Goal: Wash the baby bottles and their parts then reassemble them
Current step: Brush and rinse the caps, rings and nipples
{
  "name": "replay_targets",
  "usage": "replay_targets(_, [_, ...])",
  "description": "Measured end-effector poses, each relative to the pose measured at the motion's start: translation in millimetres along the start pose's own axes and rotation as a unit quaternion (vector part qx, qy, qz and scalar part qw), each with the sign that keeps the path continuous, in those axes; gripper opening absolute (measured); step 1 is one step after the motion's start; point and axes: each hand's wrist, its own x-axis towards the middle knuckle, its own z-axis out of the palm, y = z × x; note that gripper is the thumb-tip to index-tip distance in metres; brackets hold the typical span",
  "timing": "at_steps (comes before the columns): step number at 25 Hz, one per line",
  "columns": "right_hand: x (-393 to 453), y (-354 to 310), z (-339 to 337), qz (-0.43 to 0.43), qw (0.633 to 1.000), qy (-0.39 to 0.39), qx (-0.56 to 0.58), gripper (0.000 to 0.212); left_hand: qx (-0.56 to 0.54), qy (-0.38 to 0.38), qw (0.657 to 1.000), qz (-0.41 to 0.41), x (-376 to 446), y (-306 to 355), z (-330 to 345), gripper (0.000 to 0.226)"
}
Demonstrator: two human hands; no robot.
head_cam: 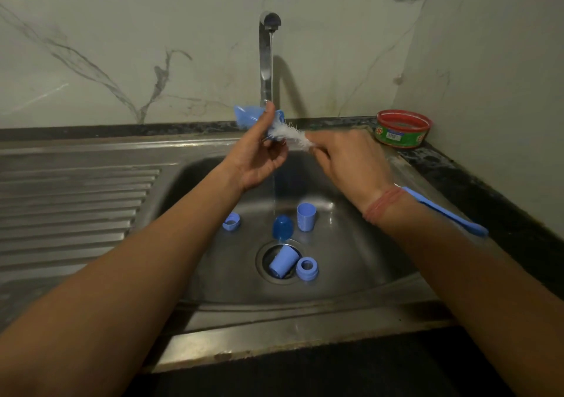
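1. Nearest the front rim of the sink [305, 314]: two bare forearms, reaching in from the left and right over the basin.
2. Over the drain [279, 262] at the basin's centre: one blue bottle body [283, 261] lying on its side, open mouth toward the front-left; just right of it, touching or nearly so, a blue screw ring [307, 268] lying flat.
3. Just behind the drain: a dark blue dome cap [283, 227] standing under the falling water, with a second blue bottle body [306, 217] upright beside it to the right.
4. Left of the drain and a little behind: a small blue collar piece [231, 221], tilted on the basin floor.
5. Above the basin, higher than the drain: left hand [259, 155] curled round a blue bottle part [248, 116], thumb up along its side; which part, hard to tell.
6. Right of that: right hand [351, 161] closed round a bottle brush [293, 135], white bristles against the held part, blue handle [445, 212] sticking back past the wrist.
7. Behind the drain, at the sink's back edge: chrome tap [266, 61], thin stream running down past the hands.
8. Far right of the drain, on the dark counter corner: a red-rimmed green tub [403, 128].
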Motion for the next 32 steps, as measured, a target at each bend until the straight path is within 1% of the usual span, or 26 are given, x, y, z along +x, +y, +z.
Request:
replay_targets(1, [0.8,-0.5,-0.6,0.007,0.999,-0.002,0.031,0.026,0.000,-0.008,1.000,0.003,-0.5,0.3,-1.1,0.035])
replay_targets(2, [2.3,-1.7,-1.4,0.027,0.994,-0.015,0.102,0.020,0.000,-0.017,1.000,0.011,-0.4,0.7,-3.6,0.037])
replay_targets(3, [4.3,-3.8,-3.7,0.067,0.977,-0.043,0.200,0.022,0.000,-0.023,1.000,0.019,-0.3,1.5,-5.9,0.041])
replay_targets(4, [5.9,-3.9,-5.4,0.123,0.938,-0.081,0.313,0.023,-0.001,-0.029,0.999,0.027,0.1,2.2,-8.1,0.047])
replay_targets(5, [6.7,-3.5,-9.3,0.188,0.868,-0.131,0.440,0.020,-0.005,-0.041,0.999,0.034,0.8,3.1,-10.4,0.053])
replay_targets(7, [7.4,-2.4,-18.6,0.292,0.670,-0.233,0.641,0.012,-0.031,-0.090,0.995,0.039,1.7,5.8,-13.2,0.071])
replay_targets(8, [7.0,-0.9,-20.6,0.310,0.599,-0.262,0.691,0.010,-0.044,-0.113,0.992,0.038,2.6,7.3,-13.8,0.080])
replay_targets(9, [6.4,0.4,-21.7,0.311,0.579,-0.270,0.703,0.010,-0.052,-0.123,0.990,0.036,3.6,7.9,-14.0,0.086])
replay_targets(10, [6.9,1.2,-22.1,0.301,0.617,-0.260,0.679,0.010,-0.051,-0.116,0.992,0.030,3.3,7.4,-13.5,0.085])
replay_targets(11, [6.7,1.7,-19.7,0.273,0.709,-0.228,0.609,0.013,-0.047,-0.100,0.994,0.023,2.9,6.3,-12.4,0.076])
replay_targets(12, [5.7,-0.1,-18.0,0.219,0.825,-0.180,0.489,0.016,-0.039,-0.079,0.996,0.020,1.8,5.0,-10.4,0.064])
replay_targets(13, [5.0,-0.9,-15.3,0.145,0.926,-0.119,0.329,0.018,-0.032,-0.057,0.998,0.016,0.6,3.8,-8.2,0.055])
replay_targets(14, [3.2,-1.9,-12.0,0.069,0.980,-0.066,0.176,0.020,-0.022,-0.036,0.999,0.011,-0.6,2.8,-5.8,0.050])
replay_targets(15, [1.5,-3.4,-9.4,0.027,0.997,-0.033,0.066,0.024,-0.014,-0.019,1.000,0.005,-1.0,2.0,-3.7,0.047])
replay_targets(16, [0.9,-5.0,-8.6,0.016,1.000,-0.017,0.020,0.027,-0.010,-0.009,1.000,0.005,-0.6,1.5,-2.0,0.044])
replay_targets(17, [1.0,-5.5,-8.4,0.020,0.999,-0.015,0.027,0.027,-0.008,-0.003,1.000,0.011,0.1,1.2,-0.7,0.038])
replay_targets(19, [3.4,-4.5,-7.9,0.062,0.987,-0.052,0.138,0.017,0.008,0.009,1.000,0.028,1.4,1.1,0.2,0.032])
replay_targets(21, [5.8,-2.2,-7.6,0.146,0.936,-0.108,0.301,0.015,0.026,0.025,0.999,0.040,1.7,1.3,-1.2,0.037])
replay_targets(23, [5.4,-2.7,-9.7,0.242,0.848,-0.168,0.440,0.014,0.031,0.040,0.998,0.050,3.5,1.2,-6.3,0.052])
replay_targets(25, [3.9,-3.8,-11.8,0.293,0.777,-0.211,0.515,0.013,0.038,0.055,0.996,0.062,7.5,1.6,-9.9,0.056])
replay_targets(26, [3.9,-4.1,-12.5,0.301,0.759,-0.222,0.533,0.013,0.040,0.064,0.995,0.069,9.3,1.6,-10.8,0.055])
replay_targets(27, [4.7,-4.7,-12.7,0.300,0.761,-0.223,0.530,0.013,0.036,0.071,0.994,0.074,11.4,1.5,-11.5,0.052])
replay_targets(28, [5.5,-5.1,-12.1,0.282,0.795,-0.213,0.494,0.013,0.028,0.080,0.993,0.077,13.6,1.3,-12.5,0.048])
replay_targets(30, [6.3,-4.3,-11.9,0.174,0.924,-0.160,0.300,0.014,-0.019,0.109,0.991,0.070,16.6,2.0,-14.6,0.044])
replay_targets(31, [5.7,-4.2,-10.7,0.099,0.970,-0.128,0.184,0.016,-0.043,0.128,0.989,0.067,17.6,2.5,-16.0,0.045])
replay_targets(32, [4.2,-5.7,-10.0,0.041,0.989,-0.103,0.094,0.017,-0.054,0.149,0.985,0.069,18.7,3.3,-17.1,0.045])
